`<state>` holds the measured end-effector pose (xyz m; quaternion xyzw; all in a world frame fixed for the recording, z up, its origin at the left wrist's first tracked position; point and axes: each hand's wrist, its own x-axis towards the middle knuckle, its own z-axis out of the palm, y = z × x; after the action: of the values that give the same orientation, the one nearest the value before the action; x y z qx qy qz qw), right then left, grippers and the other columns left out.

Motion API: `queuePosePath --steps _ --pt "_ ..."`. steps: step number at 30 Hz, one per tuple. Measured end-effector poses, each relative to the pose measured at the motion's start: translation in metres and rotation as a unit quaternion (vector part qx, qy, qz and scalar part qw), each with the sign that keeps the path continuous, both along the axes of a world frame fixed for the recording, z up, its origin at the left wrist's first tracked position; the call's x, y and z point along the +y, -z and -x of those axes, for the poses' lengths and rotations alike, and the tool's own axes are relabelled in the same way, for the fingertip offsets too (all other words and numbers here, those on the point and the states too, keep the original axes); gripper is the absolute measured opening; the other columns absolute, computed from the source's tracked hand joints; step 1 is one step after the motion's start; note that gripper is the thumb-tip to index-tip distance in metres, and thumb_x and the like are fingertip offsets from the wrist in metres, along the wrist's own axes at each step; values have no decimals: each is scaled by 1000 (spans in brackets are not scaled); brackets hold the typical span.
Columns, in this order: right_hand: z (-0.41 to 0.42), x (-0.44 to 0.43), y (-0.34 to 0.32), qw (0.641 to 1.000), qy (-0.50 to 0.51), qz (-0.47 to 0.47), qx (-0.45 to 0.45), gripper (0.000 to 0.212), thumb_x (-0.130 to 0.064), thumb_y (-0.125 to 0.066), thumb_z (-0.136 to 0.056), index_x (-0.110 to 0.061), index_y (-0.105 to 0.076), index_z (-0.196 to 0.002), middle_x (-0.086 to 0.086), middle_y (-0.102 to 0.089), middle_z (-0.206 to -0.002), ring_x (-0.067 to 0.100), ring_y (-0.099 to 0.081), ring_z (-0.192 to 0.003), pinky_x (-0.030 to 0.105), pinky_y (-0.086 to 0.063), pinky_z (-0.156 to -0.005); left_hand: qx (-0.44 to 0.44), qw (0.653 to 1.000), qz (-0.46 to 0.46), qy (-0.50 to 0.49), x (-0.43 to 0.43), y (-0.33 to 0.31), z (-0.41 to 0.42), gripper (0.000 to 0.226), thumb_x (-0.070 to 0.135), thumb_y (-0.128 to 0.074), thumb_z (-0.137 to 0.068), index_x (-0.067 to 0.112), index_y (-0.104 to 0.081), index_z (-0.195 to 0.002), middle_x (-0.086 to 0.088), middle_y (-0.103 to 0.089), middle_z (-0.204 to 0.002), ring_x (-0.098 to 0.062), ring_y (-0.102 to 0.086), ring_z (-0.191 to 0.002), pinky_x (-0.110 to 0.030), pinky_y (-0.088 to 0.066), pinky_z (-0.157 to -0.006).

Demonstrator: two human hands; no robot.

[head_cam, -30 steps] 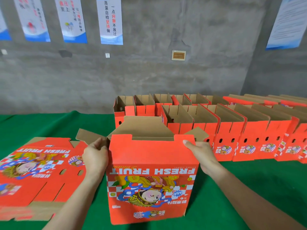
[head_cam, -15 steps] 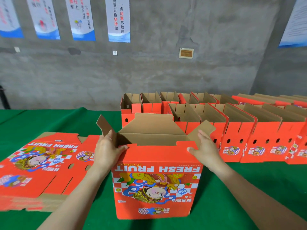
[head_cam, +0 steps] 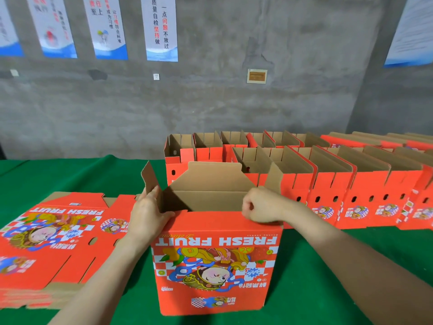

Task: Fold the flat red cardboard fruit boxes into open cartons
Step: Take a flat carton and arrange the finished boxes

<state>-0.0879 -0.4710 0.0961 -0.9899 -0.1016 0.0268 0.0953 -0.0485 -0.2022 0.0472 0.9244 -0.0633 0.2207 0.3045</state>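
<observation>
The box [head_cam: 215, 266] stands on the table [head_cam: 351, 266] in front of me, top open. My left hand [head_cam: 147, 214] grips its left corner, thumb on the front flap [head_cam: 210, 219]. My right hand [head_cam: 262, 207] is curled over the right corner. If I press unevenly, I reckon the flap could crease crooked or the box skew sideways.

A packing workshop: bare concrete wall [head_cam: 234, 109], quality-control posters [head_cam: 161, 28], rows of folded cartons [head_cam: 328, 184].

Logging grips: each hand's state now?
Left hand: grips left corner of the upright red cardboard carton.
Right hand: curled at its right rim; grip unclear.
</observation>
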Motion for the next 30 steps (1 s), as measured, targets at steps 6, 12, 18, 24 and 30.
queuePosePath --steps 6,12,18,24,30 --pt "-21 -3 26 998 23 48 42 55 -52 -45 -93 -26 -36 -142 1 -35 -148 23 -28 -137 45 -32 -109 9 1000 -15 20 2 0 0 70 16 -84 -66 7 -53 -128 -14 -54 -132 -33 -53 -114 -38 -47 -91" --pt "-23 -15 34 996 52 65 -18 65 -67 -30 -92 -23 -50 -135 10 -48 -137 27 -38 -131 39 -31 -106 -19 998 -1 67 4 -1 -5 104 13 -82 -69 16 -19 -151 -5 -11 -160 -25 -24 -143 -38 -29 -113" --pt "-26 -15 34 996 51 16 -77 59 -67 -37 -90 -18 -63 -111 0 -33 -135 21 -28 -129 42 -27 -107 -52 983 20 175 7 -4 -2 115 3 -73 -78 27 15 -149 6 -10 -157 -27 -22 -144 -44 -26 -114" --pt "-29 -14 37 997 56 17 -57 56 -66 -39 -90 -18 -66 -104 -2 -26 -143 20 -22 -133 42 -25 -108 -63 973 -30 222 8 -6 -6 83 3 -70 -80 13 -25 -150 -1 -37 -150 -17 -36 -138 -27 -27 -113" --pt "-28 -17 37 997 55 18 -52 57 -65 -37 -91 -17 -66 -105 -3 -23 -145 20 -20 -135 42 -25 -109 48 963 -126 232 5 -12 -19 32 36 -59 -91 18 -69 -116 0 -57 -132 -15 -49 -124 -26 -34 -105"
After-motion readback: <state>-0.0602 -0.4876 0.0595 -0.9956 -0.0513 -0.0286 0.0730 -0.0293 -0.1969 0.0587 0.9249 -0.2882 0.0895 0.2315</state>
